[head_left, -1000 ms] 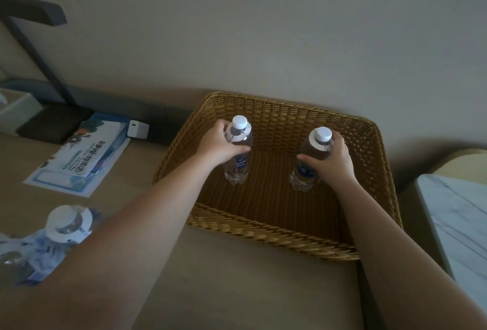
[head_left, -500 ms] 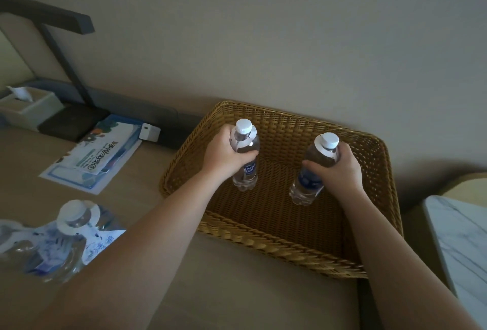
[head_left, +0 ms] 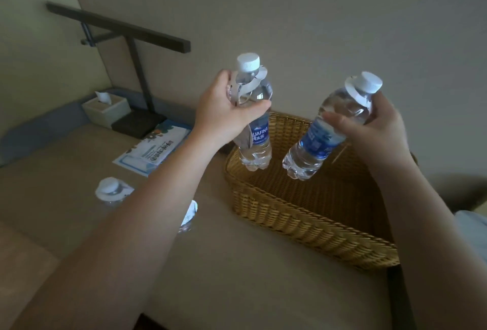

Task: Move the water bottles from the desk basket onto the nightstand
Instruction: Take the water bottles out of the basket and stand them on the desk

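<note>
My left hand [head_left: 224, 113] grips a clear water bottle [head_left: 257, 145] with a white cap and blue label, held upright in the air over the wicker basket's left side. My right hand [head_left: 376, 129] grips a second water bottle [head_left: 316, 145], tilted with its cap up to the right, over the basket's middle. The woven wicker basket [head_left: 303, 221] stands on the beige desk below both bottles and nothing shows inside it. A pale corner of the nightstand [head_left: 474, 227] peeks in at the right edge.
More capped bottles [head_left: 110, 190] stand on the desk [head_left: 237, 290] under my left forearm. A printed leaflet [head_left: 150, 148], a tissue box [head_left: 105, 111] and a dark desk lamp [head_left: 137, 71] sit at the back left against the wall.
Both hands have lifted their bottles up out of the basket. The right bottle has tipped over to a slant. The view has swung left and upward.
</note>
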A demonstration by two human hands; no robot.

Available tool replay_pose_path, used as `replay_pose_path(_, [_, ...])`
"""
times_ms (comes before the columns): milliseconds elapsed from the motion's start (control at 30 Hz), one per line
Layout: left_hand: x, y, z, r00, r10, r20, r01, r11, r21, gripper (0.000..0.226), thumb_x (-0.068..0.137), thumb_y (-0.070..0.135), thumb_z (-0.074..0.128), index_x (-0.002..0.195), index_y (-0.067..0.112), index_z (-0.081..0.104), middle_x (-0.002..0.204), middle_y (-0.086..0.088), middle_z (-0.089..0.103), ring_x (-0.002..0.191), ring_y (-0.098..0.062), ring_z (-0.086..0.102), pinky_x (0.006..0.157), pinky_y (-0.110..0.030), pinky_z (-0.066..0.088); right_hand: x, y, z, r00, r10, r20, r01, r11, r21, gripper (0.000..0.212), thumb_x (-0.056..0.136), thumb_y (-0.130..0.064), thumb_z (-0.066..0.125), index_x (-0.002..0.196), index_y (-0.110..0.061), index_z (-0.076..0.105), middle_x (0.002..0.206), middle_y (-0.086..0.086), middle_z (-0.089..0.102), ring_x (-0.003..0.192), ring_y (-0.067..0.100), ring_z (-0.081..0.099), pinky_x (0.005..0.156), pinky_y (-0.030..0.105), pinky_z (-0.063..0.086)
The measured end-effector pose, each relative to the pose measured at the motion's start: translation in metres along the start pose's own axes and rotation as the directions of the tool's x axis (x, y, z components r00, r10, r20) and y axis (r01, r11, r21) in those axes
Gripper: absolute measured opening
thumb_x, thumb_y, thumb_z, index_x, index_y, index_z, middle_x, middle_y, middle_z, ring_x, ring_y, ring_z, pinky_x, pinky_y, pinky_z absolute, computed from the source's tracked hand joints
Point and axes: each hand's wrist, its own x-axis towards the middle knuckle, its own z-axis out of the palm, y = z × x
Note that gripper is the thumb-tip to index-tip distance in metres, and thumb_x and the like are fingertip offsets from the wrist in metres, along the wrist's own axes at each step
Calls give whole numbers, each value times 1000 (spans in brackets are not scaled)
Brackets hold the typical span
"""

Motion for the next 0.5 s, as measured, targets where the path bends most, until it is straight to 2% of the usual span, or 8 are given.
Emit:
replay_pose_path(67, [-16, 9, -26, 1000, 7, -8, -7, 1000, -4, 59, 57, 47, 78, 108, 26, 58, 101, 11, 71, 93, -4, 67, 83, -39, 57, -16, -21, 10, 1000, -17, 22, 16, 999, 48, 51, 65, -35, 83, 110, -24, 62, 96, -9, 73, 86, 4, 70, 73, 24, 54])
replay_pose_path(167, [-43, 15, -63, 999, 32, -17, -30, 997, 68, 59, 58, 51, 76, 109, 28, 57, 101, 16, 69, 91, 3, 65, 80, -31, 57, -42, -44, 29, 997, -34, 74, 28, 997, 72, 49, 68, -29, 83, 112, -21, 62, 97, -5, 73, 87, 8, 70, 76, 29, 57])
replay_pose_path(300, [-77, 9, -100, 999, 37, -14, -35, 994, 108, 53, 62, 48, 77, 107, 27, 57, 98, 16, 69, 88, 1, 65, 76, -30, 54, -79, -60, 54, 990, -31, 136, 23, 998, 59, 48, 71, -28, 82, 113, -18, 62, 98, -2, 72, 90, 12, 70, 82, 39, 57])
replay_pose_path(400, [-103, -7, -116, 999, 41, -26, -36, 986, 162, 54, 57, 54, 74, 101, 27, 57, 92, 16, 68, 84, 1, 63, 75, -33, 54, -105, -61, 71, 987, -4, 163, -2, 999, 35, 49, 69, -31, 82, 112, -20, 61, 99, -3, 72, 90, 10, 69, 80, 37, 57])
replay_pose_path(500, [-131, -33, -119, 1000, 11, -9, -10, 986, 164, 53, 59, 53, 75, 103, 32, 55, 96, 17, 67, 89, 1, 63, 78, -36, 55, -130, -50, 88, 983, 56, 177, -54, 998, -15, 50, 66, -35, 83, 108, -23, 61, 97, -6, 71, 88, 8, 68, 76, 33, 57])
